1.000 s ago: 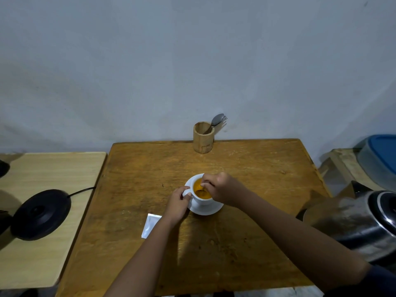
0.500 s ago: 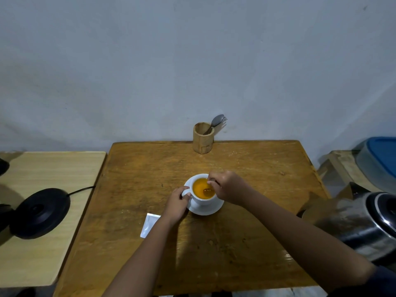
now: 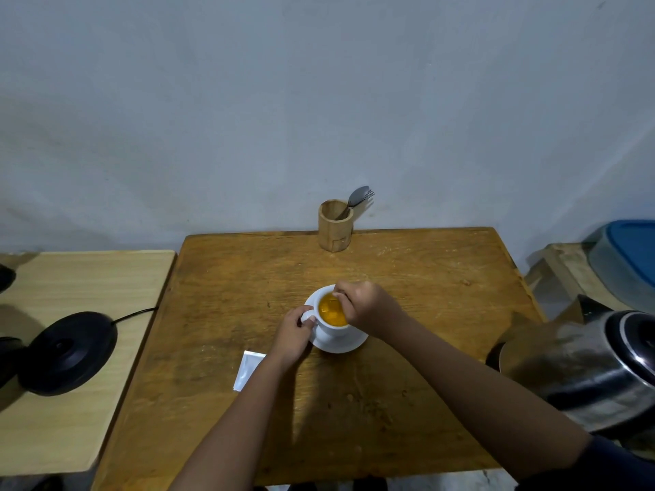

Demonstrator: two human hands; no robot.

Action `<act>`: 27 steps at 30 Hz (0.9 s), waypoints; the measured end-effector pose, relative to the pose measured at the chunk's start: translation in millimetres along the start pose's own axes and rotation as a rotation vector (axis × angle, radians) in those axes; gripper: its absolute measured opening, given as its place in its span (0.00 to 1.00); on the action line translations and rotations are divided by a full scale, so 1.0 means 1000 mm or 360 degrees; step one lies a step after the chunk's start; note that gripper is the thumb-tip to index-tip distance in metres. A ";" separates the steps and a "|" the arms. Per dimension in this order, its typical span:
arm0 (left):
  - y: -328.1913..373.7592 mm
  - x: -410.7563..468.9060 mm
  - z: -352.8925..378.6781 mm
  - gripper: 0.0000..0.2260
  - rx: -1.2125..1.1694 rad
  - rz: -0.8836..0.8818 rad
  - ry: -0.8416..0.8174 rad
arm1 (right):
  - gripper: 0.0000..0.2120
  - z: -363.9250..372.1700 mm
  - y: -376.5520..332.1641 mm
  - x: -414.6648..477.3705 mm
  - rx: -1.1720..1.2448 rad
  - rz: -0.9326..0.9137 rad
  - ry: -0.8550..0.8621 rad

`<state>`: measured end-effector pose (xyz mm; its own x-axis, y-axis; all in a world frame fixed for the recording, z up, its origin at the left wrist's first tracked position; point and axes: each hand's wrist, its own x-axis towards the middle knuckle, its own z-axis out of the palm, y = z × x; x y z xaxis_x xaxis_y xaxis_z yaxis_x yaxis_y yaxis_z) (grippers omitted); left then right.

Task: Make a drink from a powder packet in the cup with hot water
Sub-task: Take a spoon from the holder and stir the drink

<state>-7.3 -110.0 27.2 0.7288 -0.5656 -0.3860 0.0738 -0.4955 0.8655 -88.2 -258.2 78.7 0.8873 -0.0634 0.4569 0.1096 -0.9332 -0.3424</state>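
Observation:
A white cup [image 3: 328, 331] full of orange drink [image 3: 331, 311] stands on a white saucer [image 3: 349, 343] in the middle of the brown wooden table [image 3: 407, 278]. My left hand [image 3: 294, 336] pinches the cup's handle. My right hand [image 3: 367, 304] hovers over the cup's right rim, fingers closed on a thin stirring utensil that dips into the drink; most of it is hidden by the fingers. An opened white powder packet [image 3: 248, 369] lies flat on the table, left of my left forearm.
A bamboo holder [image 3: 335, 230] with a spoon and fork [image 3: 358, 199] stands at the table's far edge. A steel kettle [image 3: 588, 370] sits at the right; its black base [image 3: 67, 352] with cord rests on the lighter side table [image 3: 88, 278]. A blue-lidded container [image 3: 629, 258] is far right.
My right hand has circled over the cup, from above its middle to its right rim, stirring the drink. My left hand has stayed on the handle.

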 end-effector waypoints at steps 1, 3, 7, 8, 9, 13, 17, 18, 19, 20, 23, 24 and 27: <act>0.000 0.000 0.000 0.13 0.0001 0.0000 0.0004 | 0.12 -0.002 0.001 -0.001 -0.0003 0.0015 -0.0003; 0.000 0.000 0.000 0.14 0.0002 -0.0005 0.0015 | 0.12 -0.005 0.002 -0.003 -0.0007 0.0015 -0.0016; 0.001 0.000 0.001 0.14 0.0003 -0.0008 0.0031 | 0.13 -0.007 0.001 -0.010 -0.0022 -0.0020 -0.0065; 0.002 -0.001 0.001 0.14 -0.0001 -0.0016 0.0030 | 0.13 -0.008 0.000 -0.011 -0.0027 -0.0031 -0.0070; 0.002 0.000 0.001 0.14 -0.0001 -0.0013 0.0034 | 0.13 -0.009 -0.003 -0.011 -0.0031 -0.0039 -0.0072; 0.001 0.000 0.003 0.14 0.0005 0.0015 0.0062 | 0.14 -0.005 -0.009 -0.008 -0.0193 -0.0175 -0.0083; 0.003 0.000 0.004 0.14 -0.0007 0.0003 0.0066 | 0.12 0.000 -0.010 -0.005 -0.0053 -0.0008 -0.0089; 0.003 0.000 0.004 0.14 -0.0004 0.0008 0.0066 | 0.12 -0.001 -0.010 -0.004 0.0015 0.0084 -0.0090; 0.003 0.000 0.004 0.14 0.0003 0.0013 0.0067 | 0.12 -0.002 -0.011 -0.002 0.0078 0.0183 -0.0114; 0.004 0.000 0.004 0.14 0.0008 0.0011 0.0065 | 0.11 -0.003 -0.011 0.000 0.0128 0.0275 -0.0134; 0.005 -0.001 0.004 0.15 0.0014 0.0010 0.0066 | 0.09 -0.003 -0.007 0.005 0.0115 0.0435 -0.0237; 0.005 -0.001 0.004 0.14 0.0007 0.0006 0.0063 | 0.09 -0.004 -0.005 0.005 0.0105 0.0449 -0.0268; 0.006 -0.002 0.003 0.14 0.0003 0.0008 0.0050 | 0.08 -0.010 -0.003 0.004 0.0055 0.0423 -0.0305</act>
<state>-10.1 -113.9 31.8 0.7501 -0.5473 -0.3712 0.0685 -0.4939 0.8668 -89.8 -259.3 89.8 0.9546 -0.2326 0.1861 -0.1251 -0.8799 -0.4583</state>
